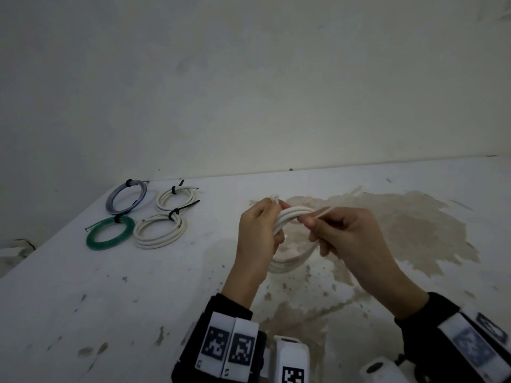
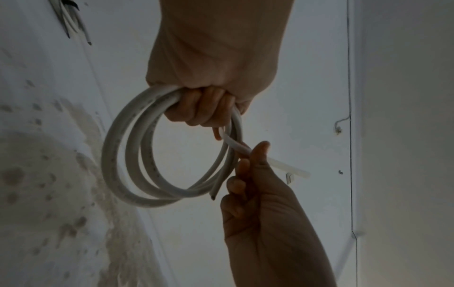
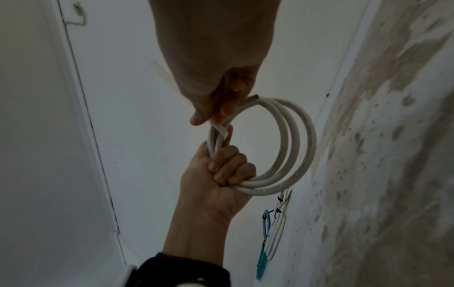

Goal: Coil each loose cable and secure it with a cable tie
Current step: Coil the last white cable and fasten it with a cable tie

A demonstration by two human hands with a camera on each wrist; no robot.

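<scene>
A white cable coil (image 1: 290,217) of about three loops hangs above the stained white table. My left hand (image 1: 258,230) grips the coil's bundled strands, fingers curled round them (image 2: 199,108) (image 3: 221,172). A translucent white cable tie (image 1: 326,211) runs from the coil toward the right. My right hand (image 1: 345,233) pinches the tie between thumb and fingers, close to the coil (image 2: 248,153) (image 3: 218,116). The tie's free end (image 2: 292,169) sticks out past the thumb. The tie's head shows at my left fingertips (image 1: 274,199).
At the table's back left lie tied coils: a grey-blue one (image 1: 125,197), a green one (image 1: 110,233) and two white ones (image 1: 177,199) (image 1: 160,230), each with a black tie. The wall stands behind the table. The table edge (image 1: 55,233) falls away at left.
</scene>
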